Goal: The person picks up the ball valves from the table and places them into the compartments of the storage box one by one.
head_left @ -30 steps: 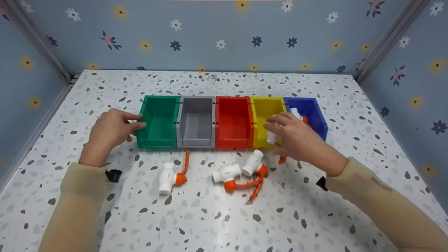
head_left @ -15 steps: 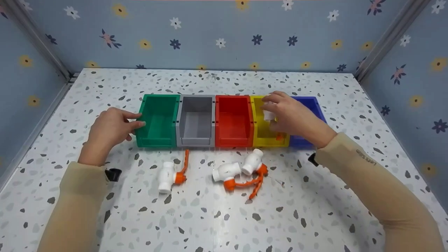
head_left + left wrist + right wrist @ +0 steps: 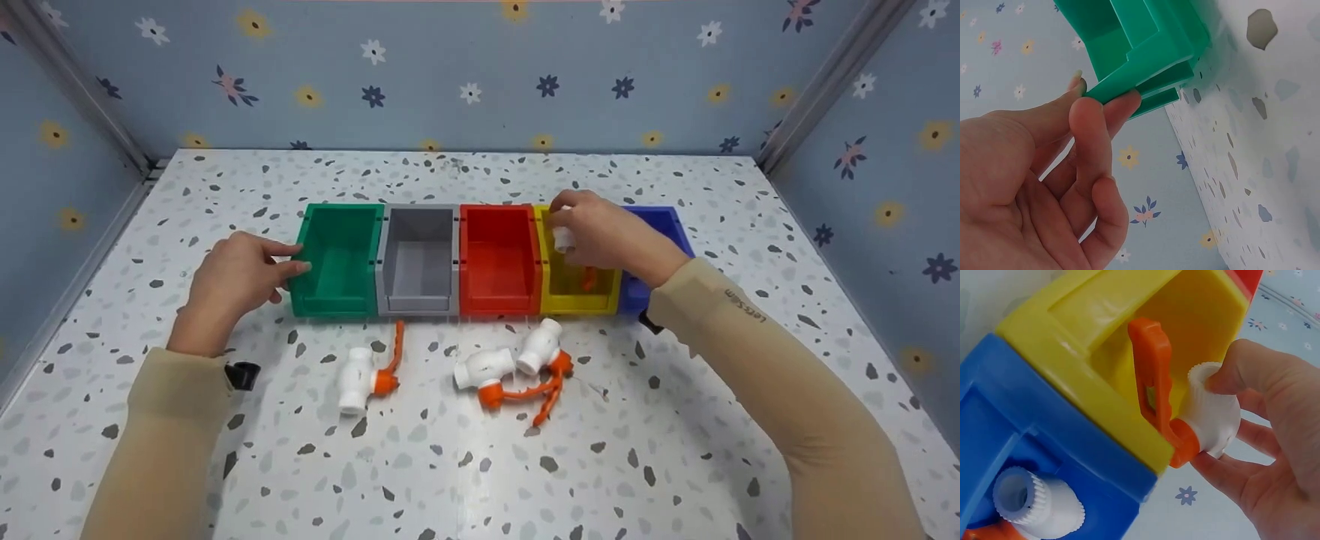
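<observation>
My right hand [image 3: 600,229] holds a white valve with an orange lever [image 3: 1213,410] at the yellow bin [image 3: 580,304]. In the right wrist view, thumb and fingers pinch its white body, and the lever reaches into the bin's opening. Beside it, the blue bin [image 3: 1123,492] contains another white valve [image 3: 1053,506]. On the far left, my left hand [image 3: 236,274] pinches the side edge of the green bin [image 3: 335,306] between thumb and fingers, as the left wrist view shows [image 3: 1129,84].
A grey bin [image 3: 420,304] and a red bin [image 3: 500,304] stand between green and yellow. In front on the speckled table [image 3: 420,480] lie three valves: one on the left [image 3: 355,381], two close together, a middle one [image 3: 486,367] and a right one [image 3: 540,347].
My right hand has carried the valve from the front of the yellow and blue bins back and slightly left, over the yellow bin. My left hand stays on the green bin.
</observation>
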The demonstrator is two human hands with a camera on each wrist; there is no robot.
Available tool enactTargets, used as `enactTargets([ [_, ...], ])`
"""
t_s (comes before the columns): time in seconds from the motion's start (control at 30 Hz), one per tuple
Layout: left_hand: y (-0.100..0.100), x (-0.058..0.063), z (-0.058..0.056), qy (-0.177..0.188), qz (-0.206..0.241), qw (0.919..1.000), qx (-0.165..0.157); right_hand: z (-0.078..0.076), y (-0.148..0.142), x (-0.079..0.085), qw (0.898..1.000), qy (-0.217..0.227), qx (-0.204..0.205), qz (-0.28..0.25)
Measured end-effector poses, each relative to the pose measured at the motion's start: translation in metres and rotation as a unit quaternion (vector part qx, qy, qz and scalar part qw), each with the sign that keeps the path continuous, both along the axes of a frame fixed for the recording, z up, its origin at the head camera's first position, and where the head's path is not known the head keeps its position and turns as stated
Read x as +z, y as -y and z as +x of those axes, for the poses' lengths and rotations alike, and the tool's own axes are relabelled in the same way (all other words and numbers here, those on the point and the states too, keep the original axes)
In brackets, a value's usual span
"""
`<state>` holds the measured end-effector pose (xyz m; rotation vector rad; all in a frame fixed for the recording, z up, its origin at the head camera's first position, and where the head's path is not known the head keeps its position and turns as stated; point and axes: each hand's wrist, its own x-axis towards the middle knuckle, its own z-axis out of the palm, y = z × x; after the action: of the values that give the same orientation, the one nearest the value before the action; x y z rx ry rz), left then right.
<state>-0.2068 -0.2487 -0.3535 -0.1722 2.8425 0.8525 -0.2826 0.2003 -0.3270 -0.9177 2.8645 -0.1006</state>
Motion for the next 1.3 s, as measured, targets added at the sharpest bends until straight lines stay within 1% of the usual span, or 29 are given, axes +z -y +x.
enactTargets([
  [0.2, 0.0, 0.0, -0.001, 0.001, 0.0, 1.0, 0.003, -0.001, 0.003, -0.005, 0.999, -0.004, -0.003, 0.04],
  [0.27, 0.001, 0.0, 0.0, 0.001, 0.0, 1.0, 0.006, 0.0, 0.004, -0.008, 0.998, -0.006, 0.005, 0.056],
  [0.4, 0.001, 0.0, 0.001, -0.004, -0.005, 1.0, 0.0, 0.002, 0.002, -0.017, 0.996, -0.01, 0.032, 0.08],
  [0.57, 0.001, 0.0, 0.002, -0.009, -0.005, 0.9999, -0.006, 0.001, -0.002, -0.027, 0.995, -0.004, 0.045, 0.084],
  [0.7, 0.0, 0.0, 0.002, -0.007, -0.003, 1.0, -0.005, 0.0, -0.001, -0.029, 0.995, 0.011, 0.048, 0.088],
  [0.83, 0.0, 0.001, 0.002, -0.006, -0.003, 1.0, -0.003, -0.004, 0.004, -0.027, 0.993, 0.044, 0.032, 0.1],
  [0.93, 0.0, 0.001, 0.002, -0.003, -0.004, 1.0, -0.002, -0.008, 0.009, -0.025, 0.991, 0.082, 0.002, 0.109],
  [1.07, -0.001, 0.0, 0.002, -0.002, -0.006, 1.0, 0.0, -0.012, 0.014, -0.024, 0.986, 0.119, -0.03, 0.109],
  [1.2, -0.001, 0.0, 0.001, 0.001, -0.006, 1.0, 0.003, -0.012, 0.016, -0.024, 0.985, 0.131, -0.048, 0.098],
  [1.3, -0.001, 0.0, 0.001, 0.002, -0.007, 1.0, 0.005, -0.011, 0.017, -0.024, 0.986, 0.13, -0.048, 0.094],
])
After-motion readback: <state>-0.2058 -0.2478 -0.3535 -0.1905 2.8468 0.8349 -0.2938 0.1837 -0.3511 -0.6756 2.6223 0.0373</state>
